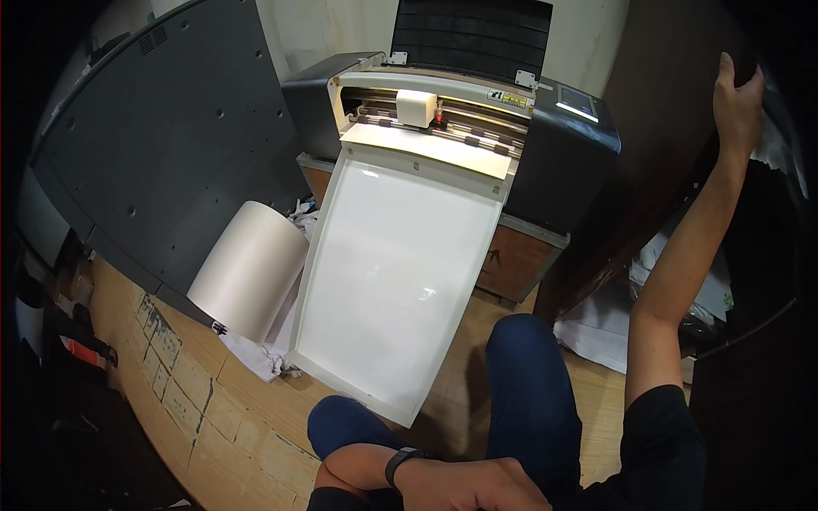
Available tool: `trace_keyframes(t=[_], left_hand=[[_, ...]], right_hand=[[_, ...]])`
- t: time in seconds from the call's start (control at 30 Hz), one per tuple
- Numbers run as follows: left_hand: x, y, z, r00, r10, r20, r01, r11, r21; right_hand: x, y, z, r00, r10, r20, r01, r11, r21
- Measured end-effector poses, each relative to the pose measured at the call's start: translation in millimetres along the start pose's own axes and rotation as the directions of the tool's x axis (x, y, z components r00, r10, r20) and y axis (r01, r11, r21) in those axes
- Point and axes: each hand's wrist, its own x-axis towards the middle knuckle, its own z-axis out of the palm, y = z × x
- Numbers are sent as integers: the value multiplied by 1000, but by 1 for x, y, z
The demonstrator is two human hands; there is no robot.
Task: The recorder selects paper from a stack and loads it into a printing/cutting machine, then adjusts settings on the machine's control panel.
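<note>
My right hand [740, 111] is raised at the far right, with the arm stretched out. Its thumb points up, apart from the other fingers, which are partly hidden beside the dark edge there; I see nothing held in it. My left hand [469, 485], below a dark wristband [399, 465], lies low over my lap, its fingers cut off by the lower edge. In front of me stands a dark grey cutting plotter [558, 153] with a white carriage [417, 109]. A pale sheet [426, 152] lies in its feed slot. A glossy white tray [400, 264] slopes from it toward my knees.
A large white roll [251, 268] stands left of the tray, with crumpled paper [260, 358] under it. Behind the roll leans a big dark grey panel [162, 145]. A dark brown panel [673, 111] rises at the right, near translucent plastic [777, 140]. The plotter's black lid [469, 38] is up.
</note>
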Motion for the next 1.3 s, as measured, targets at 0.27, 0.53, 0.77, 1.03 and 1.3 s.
trace_keyframes(t=[0.27,0.53,0.77,1.03,1.3], left_hand=[[-2,6,-2,994,-52,-99,51,999,-13],[2,5,0,984,-159,86,165,984,-69],[-4,-7,5,984,2,178,5,999,-41],[-3,-4,5,988,-40,151,51,997,-64],[-2,0,7,985,-79,154,87,995,-49]], right_hand=[[4,12,5,999,-39,-3,39,999,-15],[0,4,2,1000,-13,-16,14,1000,20],[0,-1,-1,998,-46,-30,46,999,8],[-4,-10,-9,998,12,65,-18,995,95],[-1,-4,-2,1000,18,21,-18,1000,12]])
